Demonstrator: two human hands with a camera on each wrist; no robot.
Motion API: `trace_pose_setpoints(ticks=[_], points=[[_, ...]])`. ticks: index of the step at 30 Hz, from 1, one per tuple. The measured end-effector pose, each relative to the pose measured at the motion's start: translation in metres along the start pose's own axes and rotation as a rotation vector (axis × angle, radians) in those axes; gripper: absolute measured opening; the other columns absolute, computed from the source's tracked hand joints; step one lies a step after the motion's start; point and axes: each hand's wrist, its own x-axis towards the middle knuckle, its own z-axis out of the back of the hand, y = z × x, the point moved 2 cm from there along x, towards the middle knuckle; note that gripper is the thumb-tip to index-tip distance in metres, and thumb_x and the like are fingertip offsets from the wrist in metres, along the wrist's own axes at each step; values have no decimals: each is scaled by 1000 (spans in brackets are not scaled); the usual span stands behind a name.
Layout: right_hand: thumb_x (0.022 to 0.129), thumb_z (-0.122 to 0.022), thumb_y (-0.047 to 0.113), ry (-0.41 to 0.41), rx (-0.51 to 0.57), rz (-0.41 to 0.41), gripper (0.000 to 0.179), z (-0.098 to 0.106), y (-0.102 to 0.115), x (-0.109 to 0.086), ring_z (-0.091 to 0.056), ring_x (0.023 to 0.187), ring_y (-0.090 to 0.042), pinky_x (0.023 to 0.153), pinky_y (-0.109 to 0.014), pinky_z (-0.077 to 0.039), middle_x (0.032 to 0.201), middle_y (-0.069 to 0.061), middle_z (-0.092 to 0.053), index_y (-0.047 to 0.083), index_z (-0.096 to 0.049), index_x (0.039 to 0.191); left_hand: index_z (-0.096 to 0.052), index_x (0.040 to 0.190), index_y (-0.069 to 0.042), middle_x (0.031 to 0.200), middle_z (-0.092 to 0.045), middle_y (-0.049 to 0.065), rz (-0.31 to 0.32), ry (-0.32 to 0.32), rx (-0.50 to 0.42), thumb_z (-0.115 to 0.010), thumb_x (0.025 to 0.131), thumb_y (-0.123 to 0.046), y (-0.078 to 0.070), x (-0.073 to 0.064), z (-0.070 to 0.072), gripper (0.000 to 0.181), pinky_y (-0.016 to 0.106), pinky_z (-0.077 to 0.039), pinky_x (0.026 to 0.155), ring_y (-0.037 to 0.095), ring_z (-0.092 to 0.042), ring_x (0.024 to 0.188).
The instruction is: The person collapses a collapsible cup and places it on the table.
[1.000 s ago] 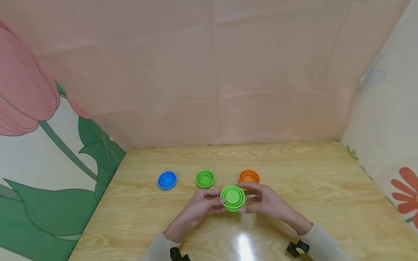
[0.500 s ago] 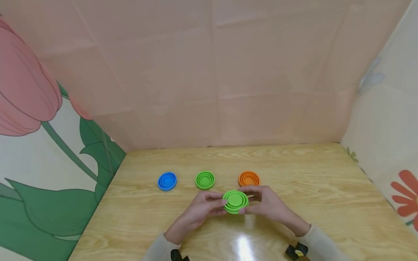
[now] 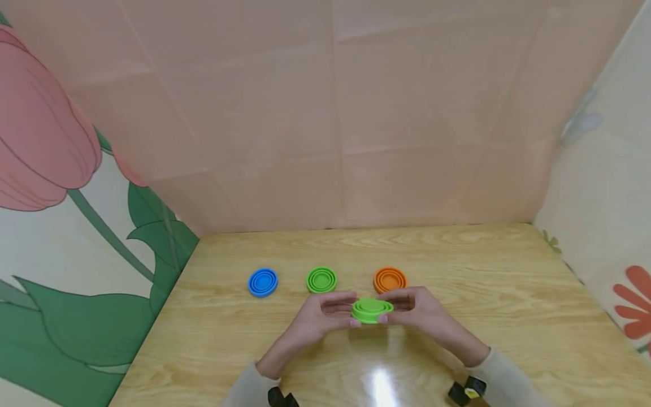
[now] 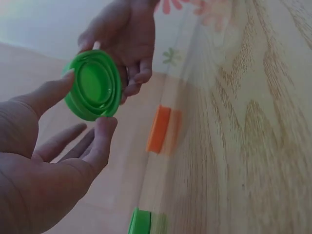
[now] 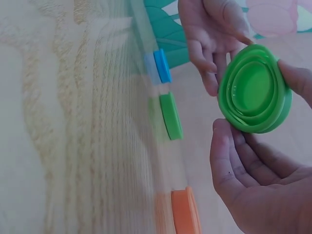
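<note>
A green collapsible cup (image 3: 372,311), folded flat into concentric rings, is held between both hands above the wooden table. My left hand (image 3: 319,319) pinches its left side, thumb at the near edge. On the opposite side my right hand (image 3: 424,316) grips the rim between thumb and fingertips. In the right wrist view the cup (image 5: 253,87) looks slightly bent out of round, with its stepped rings facing the camera. The left wrist view shows the left thumb and index fingertip on the cup's rim (image 4: 117,97).
Behind the hands, a blue collapsed cup (image 3: 263,282), another green one (image 3: 321,280) and an orange one (image 3: 389,280) lie in a row on the table (image 3: 203,350). The orange one is right by the right fingers. A pink backdrop (image 3: 335,141) stands at the back.
The held green cup has tipped from facing the head camera to lying nearly level, seen more edge-on, and shifted slightly right. The left thumb has moved to its near edge.
</note>
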Motion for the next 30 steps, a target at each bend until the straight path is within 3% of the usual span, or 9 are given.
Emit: trace_pose_setpoints(ticks=[5,11,15,18,24,27,30], points=[[90,-84,24,3,1,-16,56,1,-1,2,-74,104,-20,86,-25,-64,122,-18,-74,-6,-65,133,-68,135,1,138,-69,23,-44,18,44,-82,90,-6,0,2,0,47,29,-63,99,38,-71,123],[91,-83,26,7,3,-38,59,1,-3,1,-73,106,-20,88,-25,-63,124,-16,-74,-7,-63,136,-74,128,-5,133,-73,17,-59,-35,143,-81,91,-7,-1,2,1,37,26,-62,98,27,-74,118],[100,-72,27,49,2,-11,50,0,-3,0,-74,105,-26,91,-33,-64,121,-18,-74,-8,-64,135,-79,118,-7,121,-78,15,-48,-77,207,-83,90,-12,-2,1,1,29,23,-64,90,17,-78,103],[106,-63,27,63,-15,23,44,-1,-4,0,-73,103,-24,92,-38,-64,120,-20,-74,-7,-65,133,-82,112,-9,110,-81,13,-27,-85,227,-83,91,-17,0,0,1,22,24,-66,84,17,-79,93],[104,-67,24,25,-10,56,39,4,-4,-1,-74,101,-13,92,-36,-65,123,-16,-75,-5,-67,130,-82,111,-12,105,-82,10,31,-69,164,-79,95,-18,6,1,1,17,39,-68,85,31,-81,93],[102,-70,21,39,42,68,39,8,-3,0,-75,104,-14,94,-38,-65,123,-10,-76,-7,-66,130,-82,112,-10,107,-82,10,55,-81,112,-77,96,-18,7,1,2,18,40,-68,86,26,-81,93],[101,-71,18,54,66,73,39,11,-2,1,-76,104,-13,95,-38,-65,119,-3,-78,-8,-65,130,-81,114,-7,108,-82,12,60,-90,93,-77,97,-19,7,2,3,21,32,-68,84,17,-80,92]])
